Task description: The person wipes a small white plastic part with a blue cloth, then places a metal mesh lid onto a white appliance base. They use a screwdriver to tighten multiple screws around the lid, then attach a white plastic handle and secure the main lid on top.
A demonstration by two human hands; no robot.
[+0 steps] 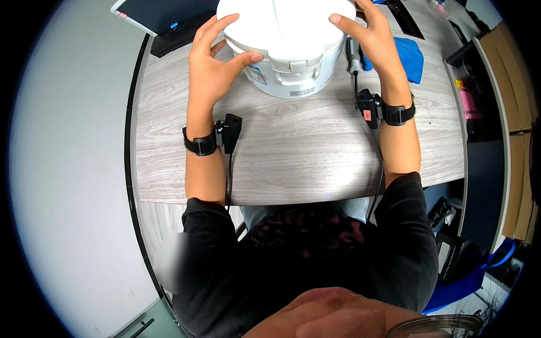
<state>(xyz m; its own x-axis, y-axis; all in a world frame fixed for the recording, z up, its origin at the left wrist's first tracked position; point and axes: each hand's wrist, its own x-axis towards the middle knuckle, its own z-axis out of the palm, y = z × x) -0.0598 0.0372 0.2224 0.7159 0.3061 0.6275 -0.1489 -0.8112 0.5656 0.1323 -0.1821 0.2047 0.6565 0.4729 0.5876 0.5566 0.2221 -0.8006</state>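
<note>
A white lidded bucket (276,81) stands on the far part of the table, cut off by the top edge of the head view. Its lid (282,28) is down, with a seam across the top and a latch (298,66) facing me. My left hand (213,65) grips the lid's left edge, thumb at the front rim and fingers over the top. On the right edge, my right hand (376,42) holds the lid with its thumb on top; some of its fingers are hidden. Next to the bucket, near my right wrist, lies a screwdriver (354,58) with a grey handle.
A blue cloth (410,61) lies right of my right hand. A dark-screened device with a white frame (149,17) stands at the back left. Wood-grain table (298,152) spans the middle. Shelves with cardboard boxes (515,101) are at right. Cabled black devices (230,132) are strapped to both wrists.
</note>
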